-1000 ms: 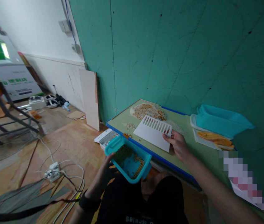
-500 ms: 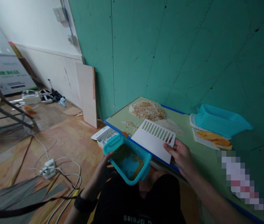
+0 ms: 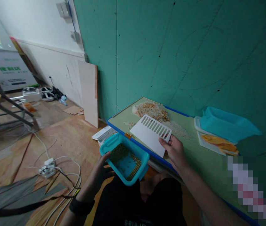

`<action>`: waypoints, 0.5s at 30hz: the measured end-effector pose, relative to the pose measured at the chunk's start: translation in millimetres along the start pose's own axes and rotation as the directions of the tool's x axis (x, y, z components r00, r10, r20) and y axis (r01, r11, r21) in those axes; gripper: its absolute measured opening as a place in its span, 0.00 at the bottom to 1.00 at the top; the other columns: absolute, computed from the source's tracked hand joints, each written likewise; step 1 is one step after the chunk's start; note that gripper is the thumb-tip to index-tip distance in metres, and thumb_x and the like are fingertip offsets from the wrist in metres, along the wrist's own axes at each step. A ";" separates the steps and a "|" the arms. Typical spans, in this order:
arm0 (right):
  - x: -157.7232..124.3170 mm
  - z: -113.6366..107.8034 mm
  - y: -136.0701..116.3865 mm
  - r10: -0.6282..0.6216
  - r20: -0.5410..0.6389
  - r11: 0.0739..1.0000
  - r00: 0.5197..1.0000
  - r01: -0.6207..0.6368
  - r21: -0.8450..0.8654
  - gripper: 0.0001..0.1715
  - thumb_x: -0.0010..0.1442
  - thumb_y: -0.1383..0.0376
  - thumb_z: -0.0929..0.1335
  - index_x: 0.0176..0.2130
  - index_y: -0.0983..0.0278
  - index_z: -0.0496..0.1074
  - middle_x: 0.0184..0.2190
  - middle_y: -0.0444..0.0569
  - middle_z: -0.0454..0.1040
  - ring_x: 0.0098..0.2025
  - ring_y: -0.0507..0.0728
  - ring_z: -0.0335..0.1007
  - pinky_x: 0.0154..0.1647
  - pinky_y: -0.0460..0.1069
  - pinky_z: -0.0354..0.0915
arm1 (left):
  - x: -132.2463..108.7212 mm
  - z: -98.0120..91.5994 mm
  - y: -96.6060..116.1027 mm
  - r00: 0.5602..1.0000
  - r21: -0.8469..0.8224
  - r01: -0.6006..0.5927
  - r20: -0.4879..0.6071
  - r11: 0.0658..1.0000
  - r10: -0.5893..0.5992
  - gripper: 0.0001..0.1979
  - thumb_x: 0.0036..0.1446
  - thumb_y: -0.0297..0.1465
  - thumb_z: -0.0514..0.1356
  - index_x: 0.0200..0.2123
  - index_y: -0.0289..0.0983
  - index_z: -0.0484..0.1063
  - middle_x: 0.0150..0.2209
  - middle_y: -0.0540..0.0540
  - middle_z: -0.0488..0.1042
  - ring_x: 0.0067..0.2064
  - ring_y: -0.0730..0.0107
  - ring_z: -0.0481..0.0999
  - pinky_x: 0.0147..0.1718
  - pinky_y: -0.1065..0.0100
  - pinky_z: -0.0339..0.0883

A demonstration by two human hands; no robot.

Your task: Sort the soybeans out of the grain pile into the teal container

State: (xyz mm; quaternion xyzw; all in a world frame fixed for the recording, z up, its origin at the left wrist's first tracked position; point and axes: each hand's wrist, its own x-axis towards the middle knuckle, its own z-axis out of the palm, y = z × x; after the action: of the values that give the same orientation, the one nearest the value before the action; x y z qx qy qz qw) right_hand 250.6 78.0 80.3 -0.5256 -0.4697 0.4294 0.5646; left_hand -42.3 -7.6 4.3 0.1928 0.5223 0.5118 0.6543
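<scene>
My left hand [image 3: 102, 168] grips the near left rim of a blue plastic tub [image 3: 125, 175], thumb over the edge and fingers underneath. Inside the tub lie small dark green beans [image 3: 119, 153] and, along the right side, yellow soybeans [image 3: 136, 164]. In my right hand [image 3: 174, 150] is a flat white slotted scraper [image 3: 147, 136], its slotted end pointing away from me, held over the table's front edge. Beyond the scraper, a heap of soybeans mixed with pale grains [image 3: 150, 111] lies on the green tabletop [image 3: 121, 117], with more pale grains [image 3: 180, 130] to its right.
A second blue tub [image 3: 227, 124] stands on a white tray by the green wall, beside an orange cloth [image 3: 219, 142]. An open white box [image 3: 103, 133] sits below the table's left corner. A power strip [image 3: 47, 168] with cables lies on the floor at left.
The scraper in my right hand has shifted left along the table edge, covering more of the scattered grains. The tub has moved slightly left with my left hand; the view has also shifted a little.
</scene>
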 end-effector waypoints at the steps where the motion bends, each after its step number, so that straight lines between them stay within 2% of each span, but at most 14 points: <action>1: -0.5 -1.1 -0.1 0.002 0.003 1.000 1.000 -0.002 -0.003 0.35 0.39 0.44 0.84 0.39 0.62 0.78 0.29 0.51 0.84 0.30 0.62 0.80 0.32 0.53 0.74 | -0.8 0.1 0.6 1.000 0.003 -0.009 0.014 1.000 0.009 0.33 0.66 0.49 0.64 0.67 0.40 0.66 0.43 0.43 0.81 0.40 0.54 0.86 0.42 0.55 0.83; 6: -1.8 -1.3 -1.6 0.027 0.019 1.000 0.999 -0.027 0.006 0.36 0.38 0.44 0.84 0.39 0.62 0.78 0.29 0.51 0.84 0.29 0.61 0.80 0.32 0.53 0.73 | -7.2 1.0 3.8 0.999 -0.016 -0.029 0.041 0.999 0.030 0.34 0.65 0.49 0.66 0.67 0.39 0.66 0.42 0.44 0.81 0.40 0.56 0.86 0.42 0.56 0.83; 15: -2.0 -0.2 -2.2 0.047 0.040 0.999 0.998 -0.047 0.022 0.38 0.38 0.44 0.84 0.40 0.63 0.78 0.29 0.50 0.84 0.31 0.62 0.80 0.34 0.53 0.74 | -7.8 2.9 6.1 0.999 -0.050 -0.032 -0.035 0.998 0.030 0.32 0.61 0.49 0.69 0.62 0.40 0.71 0.41 0.45 0.81 0.39 0.57 0.87 0.41 0.56 0.84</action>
State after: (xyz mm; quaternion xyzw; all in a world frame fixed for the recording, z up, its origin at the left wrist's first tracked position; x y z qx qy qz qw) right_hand 250.5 75.9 82.3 -0.5214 -0.4633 0.4582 0.5509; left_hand -42.1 -11.1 14.0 0.1755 0.5169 0.5383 0.6420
